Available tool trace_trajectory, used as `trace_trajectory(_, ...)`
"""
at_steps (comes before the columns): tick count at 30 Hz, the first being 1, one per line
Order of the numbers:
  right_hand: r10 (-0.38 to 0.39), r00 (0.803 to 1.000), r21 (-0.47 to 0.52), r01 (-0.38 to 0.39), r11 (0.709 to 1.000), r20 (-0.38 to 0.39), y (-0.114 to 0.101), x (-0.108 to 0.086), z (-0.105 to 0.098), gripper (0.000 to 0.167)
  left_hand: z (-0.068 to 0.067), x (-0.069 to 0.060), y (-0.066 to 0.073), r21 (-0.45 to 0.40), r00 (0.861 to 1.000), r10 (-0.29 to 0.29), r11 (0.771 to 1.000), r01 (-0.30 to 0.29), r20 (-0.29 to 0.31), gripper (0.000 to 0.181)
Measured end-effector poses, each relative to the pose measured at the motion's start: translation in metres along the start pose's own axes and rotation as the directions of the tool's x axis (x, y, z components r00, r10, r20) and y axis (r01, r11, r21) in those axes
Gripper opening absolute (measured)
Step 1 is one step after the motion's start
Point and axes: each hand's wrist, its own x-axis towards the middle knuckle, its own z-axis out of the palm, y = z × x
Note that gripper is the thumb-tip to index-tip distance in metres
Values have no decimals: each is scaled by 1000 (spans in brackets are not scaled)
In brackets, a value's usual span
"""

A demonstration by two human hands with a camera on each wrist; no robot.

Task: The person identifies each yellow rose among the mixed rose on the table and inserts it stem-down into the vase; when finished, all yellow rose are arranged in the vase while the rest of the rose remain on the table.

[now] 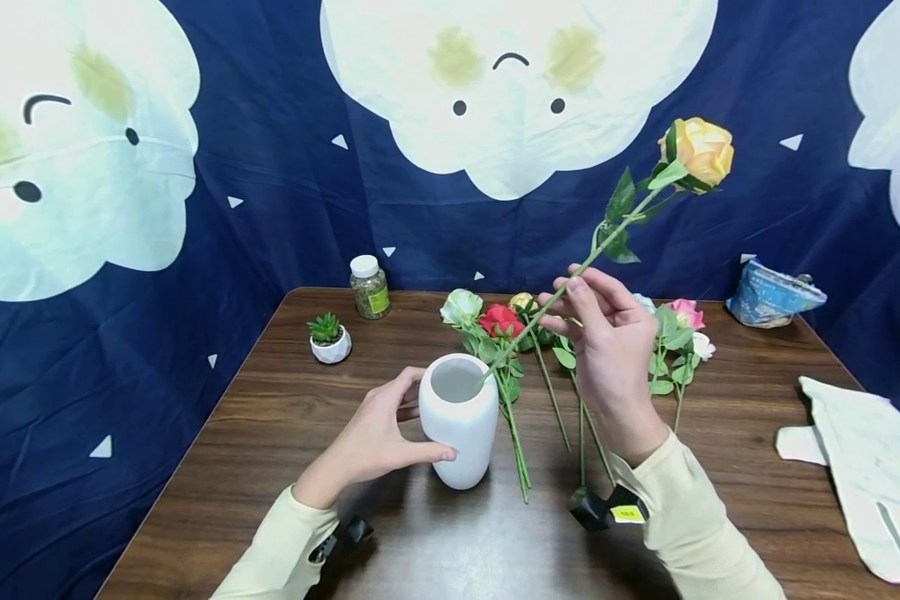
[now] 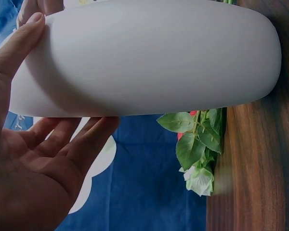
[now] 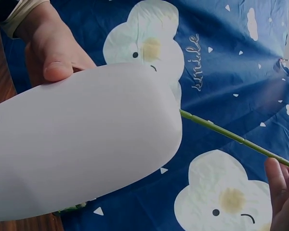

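A white vase (image 1: 462,433) stands on the table, its mouth facing up. My left hand (image 1: 375,437) grips it from the left, thumb across the front and fingers behind; the left wrist view shows the hand (image 2: 48,159) around the vase (image 2: 154,57) too. My right hand (image 1: 617,350) pinches the stem of a yellow rose (image 1: 699,154) between thumb and fingertips. The rose slants, bloom up to the right, with the stem's lower end inside the vase mouth. In the right wrist view the green stem (image 3: 221,130) enters the vase (image 3: 96,139); its tip is hidden.
Behind the vase lie a red rose (image 1: 501,320), a pale green rose (image 1: 462,307) and a pink flower (image 1: 687,313) among other stems. A small potted succulent (image 1: 330,340) and a jar (image 1: 370,289) stand back left. White gloves (image 1: 870,467) and a blue pouch (image 1: 772,296) lie right.
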Motion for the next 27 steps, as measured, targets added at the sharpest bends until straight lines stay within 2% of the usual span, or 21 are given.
trace_trajectory(11, 3, 999, -50, -1, 999, 50, 12, -2, 4, 29, 0, 1, 1, 6, 1000, -3, 1000, 3, 9, 76)
trace_trajectory(16, 16, 995, -87, -8, 996, 96, 18, -4, 9, 33, 1, 1, 1, 0, 1000, 2, 1000, -2, 9, 76)
trace_trajectory(22, 40, 982, -156, -12, 988, 182, 26, -6, 16, 30, 1, 1, 1, 5, 1000, 18, 1000, -18, 0, 75)
trace_trajectory(27, 87, 966, -253, -23, 967, 245, 28, -8, 20, 19, 1, 1, 1, 10, 1000, 27, 1000, -27, -4, 74)
